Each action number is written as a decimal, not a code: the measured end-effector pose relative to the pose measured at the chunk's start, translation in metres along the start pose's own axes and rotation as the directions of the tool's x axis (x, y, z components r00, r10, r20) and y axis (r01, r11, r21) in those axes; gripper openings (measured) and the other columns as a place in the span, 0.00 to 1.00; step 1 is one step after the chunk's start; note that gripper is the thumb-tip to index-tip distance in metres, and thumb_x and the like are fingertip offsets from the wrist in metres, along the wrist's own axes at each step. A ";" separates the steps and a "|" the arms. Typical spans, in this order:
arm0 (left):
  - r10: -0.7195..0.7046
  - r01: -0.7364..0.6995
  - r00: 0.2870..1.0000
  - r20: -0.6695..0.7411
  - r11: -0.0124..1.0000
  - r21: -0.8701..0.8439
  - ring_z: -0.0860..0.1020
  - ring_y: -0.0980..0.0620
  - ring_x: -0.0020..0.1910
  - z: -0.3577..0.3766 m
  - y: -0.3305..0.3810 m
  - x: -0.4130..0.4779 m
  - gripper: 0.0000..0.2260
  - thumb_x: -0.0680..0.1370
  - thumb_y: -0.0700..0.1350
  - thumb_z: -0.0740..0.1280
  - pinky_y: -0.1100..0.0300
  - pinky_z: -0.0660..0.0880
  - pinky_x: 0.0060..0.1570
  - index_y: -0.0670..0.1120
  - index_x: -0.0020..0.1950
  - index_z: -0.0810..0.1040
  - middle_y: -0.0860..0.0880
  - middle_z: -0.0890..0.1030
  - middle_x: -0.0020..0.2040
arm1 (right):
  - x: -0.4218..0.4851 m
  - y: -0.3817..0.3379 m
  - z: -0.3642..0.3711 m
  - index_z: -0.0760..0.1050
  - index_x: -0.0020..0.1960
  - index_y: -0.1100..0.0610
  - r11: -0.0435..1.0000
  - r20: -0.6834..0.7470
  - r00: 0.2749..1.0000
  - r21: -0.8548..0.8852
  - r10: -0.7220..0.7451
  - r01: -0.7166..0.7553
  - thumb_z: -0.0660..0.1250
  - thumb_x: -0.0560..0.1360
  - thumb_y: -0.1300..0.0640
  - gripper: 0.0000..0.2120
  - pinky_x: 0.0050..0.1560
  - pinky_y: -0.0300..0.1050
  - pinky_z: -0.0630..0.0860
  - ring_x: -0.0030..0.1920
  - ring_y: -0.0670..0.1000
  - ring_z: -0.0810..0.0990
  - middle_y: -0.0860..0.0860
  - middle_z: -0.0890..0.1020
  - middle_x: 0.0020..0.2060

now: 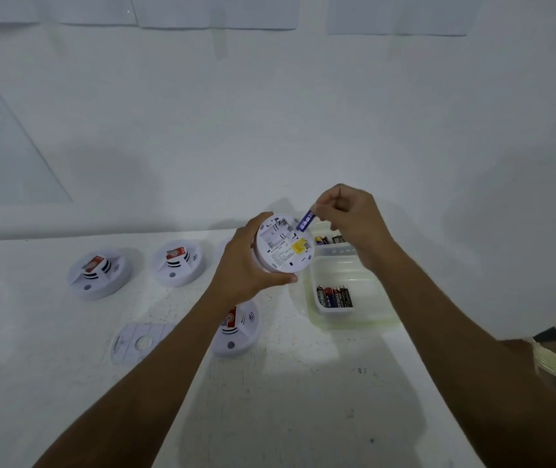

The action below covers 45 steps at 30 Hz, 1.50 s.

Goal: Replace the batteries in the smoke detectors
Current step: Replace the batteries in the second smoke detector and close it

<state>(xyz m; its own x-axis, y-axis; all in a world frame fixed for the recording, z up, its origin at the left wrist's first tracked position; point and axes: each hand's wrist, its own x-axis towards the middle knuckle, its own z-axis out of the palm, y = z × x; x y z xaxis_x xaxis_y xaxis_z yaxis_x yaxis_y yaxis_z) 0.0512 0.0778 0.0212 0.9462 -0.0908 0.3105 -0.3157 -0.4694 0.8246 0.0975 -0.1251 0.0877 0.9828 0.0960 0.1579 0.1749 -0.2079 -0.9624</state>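
My left hand (244,265) grips a white round smoke detector (285,244) above the table, its back turned to me, with a yellow label and an uncovered battery bay. My right hand (347,214) pinches a blue battery (304,221) by its far end; the lower tip sits at the detector's upper right rim. Three more white detectors lie face up on the table: one at the far left (100,273), one beside it (177,263), and one (236,329) partly under my left forearm.
Two clear plastic trays stand to the right: the near tray (347,319) holds several black-and-red batteries (334,296), the far tray (334,249) holds more. A flat white mounting plate (139,342) lies front left. The wall rises right behind the table.
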 end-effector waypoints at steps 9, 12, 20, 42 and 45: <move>0.043 -0.043 0.999 0.020 0.998 -0.042 0.74 0.66 0.58 0.008 0.006 -0.004 0.41 0.60 0.49 0.83 0.73 0.71 0.55 0.60 0.67 0.65 0.63 0.75 0.60 | -0.036 0.029 0.047 0.79 0.41 0.51 0.961 -0.160 0.971 -0.241 -0.180 0.138 0.72 0.73 0.57 0.04 0.45 0.36 0.71 0.49 0.49 0.77 0.47 0.81 0.43; 0.020 -0.019 1.000 0.010 0.997 -0.081 0.72 0.73 0.56 0.011 0.006 -0.005 0.40 0.61 0.44 0.82 0.79 0.68 0.54 0.59 0.65 0.64 0.62 0.74 0.59 | -0.038 0.030 0.052 0.80 0.47 0.51 0.922 -0.168 0.951 -0.337 -0.258 0.190 0.70 0.75 0.58 0.03 0.46 0.25 0.64 0.51 0.48 0.73 0.47 0.81 0.46; 0.006 -0.006 1.000 0.022 1.000 -0.019 0.73 0.70 0.57 0.000 -0.003 0.001 0.42 0.59 0.53 0.83 0.75 0.70 0.57 0.58 0.68 0.66 0.64 0.75 0.60 | -0.023 0.036 0.040 0.83 0.56 0.47 0.809 0.158 0.922 -0.443 -0.354 0.387 0.71 0.74 0.54 0.11 0.54 0.37 0.67 0.55 0.49 0.68 0.47 0.75 0.54; 0.014 -0.018 0.998 0.053 0.997 0.074 0.69 0.76 0.57 0.005 0.000 0.001 0.41 0.59 0.56 0.81 0.82 0.64 0.51 0.59 0.67 0.64 0.70 0.71 0.56 | -0.025 0.019 0.029 0.81 0.52 0.52 0.922 -0.027 0.964 -0.299 -0.266 0.246 0.74 0.71 0.62 0.11 0.41 0.27 0.71 0.41 0.40 0.80 0.47 0.83 0.42; -0.017 0.013 0.999 0.037 0.996 0.084 0.66 0.81 0.56 0.007 0.003 0.005 0.45 0.57 0.65 0.79 0.84 0.61 0.53 0.57 0.68 0.63 0.72 0.67 0.57 | -0.037 0.022 0.042 0.81 0.53 0.52 0.821 -0.074 0.907 -0.460 -0.415 0.338 0.71 0.73 0.60 0.09 0.48 0.39 0.74 0.47 0.45 0.79 0.46 0.84 0.44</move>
<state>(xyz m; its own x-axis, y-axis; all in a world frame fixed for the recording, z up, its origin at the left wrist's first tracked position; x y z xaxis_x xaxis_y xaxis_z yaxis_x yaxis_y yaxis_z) 0.0557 0.0698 0.0217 0.9533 -0.1154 0.2791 -0.2959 -0.5424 0.7863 0.0624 -0.0927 0.0511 0.8231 0.1016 0.5587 0.5034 -0.5860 -0.6350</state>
